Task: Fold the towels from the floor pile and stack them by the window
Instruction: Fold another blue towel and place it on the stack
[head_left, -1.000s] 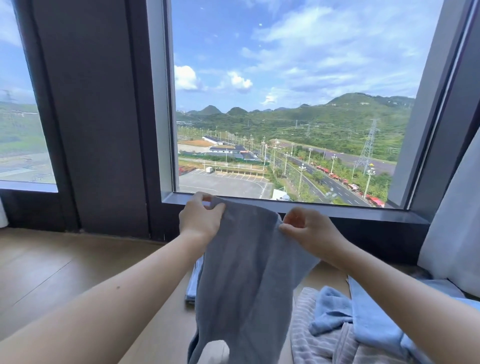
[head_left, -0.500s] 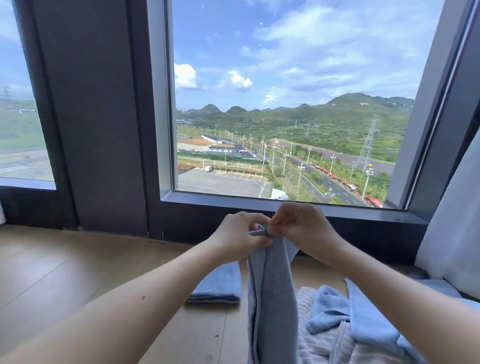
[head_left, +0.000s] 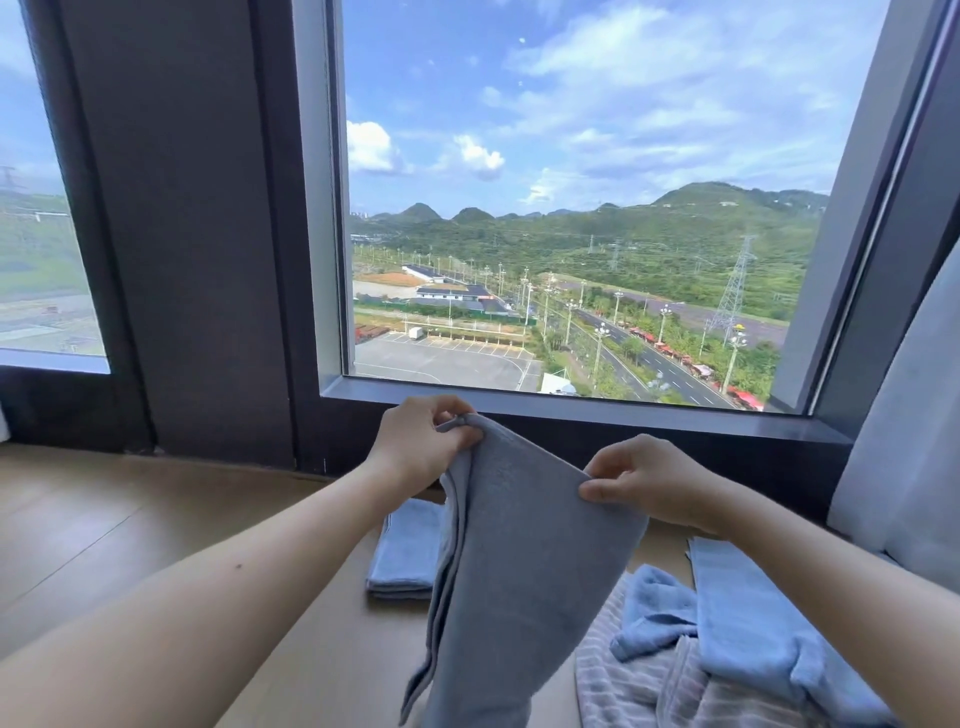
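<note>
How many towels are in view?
5: grey towel held up, folded towel by the window, striped towel, crumpled blue towel and flat blue towel piled at right. Others may be hidden.

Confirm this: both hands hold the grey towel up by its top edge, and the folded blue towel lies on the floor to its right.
One thing is wrong. In the head view the folded blue towel lies on the floor to the left of the grey towel, not its right. The left hand and right hand do hold the grey towel up by its top edge.
</note>
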